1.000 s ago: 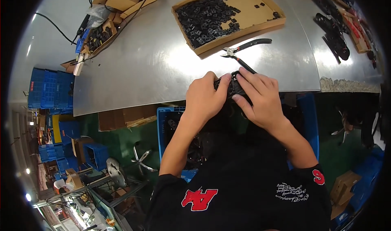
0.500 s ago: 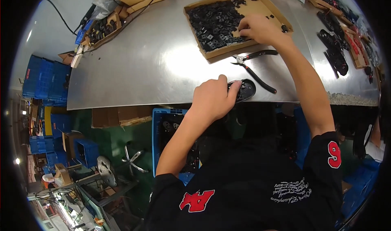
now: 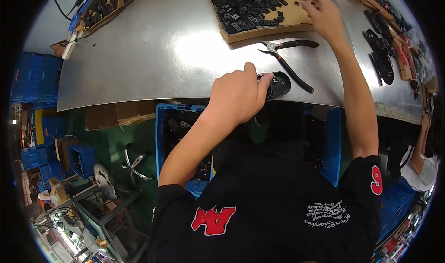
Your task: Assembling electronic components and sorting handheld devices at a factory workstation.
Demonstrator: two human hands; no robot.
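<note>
My left hand grips a black oval plastic shell at the front edge of the metal table, its thumb lying on the shell's open side. Just beyond the shell lie pliers with black handles, jaws pointing left. My right hand is over the right part of a shallow cardboard tray, fingers curled and drawn together. A small dark piece shows at its fingertips; whether anything else is between them is hidden. Small black square parts are heaped in the tray's left part.
More black parts and a box with red pieces line the table's right side. A carton of dark parts stands far left. Below the edge is a blue crate. Another person's arm shows at far right.
My right hand has moved off the heaped black parts to the tray's barer right part. The left hand still grips the shell. The whole view has shifted, with the table higher in it.
</note>
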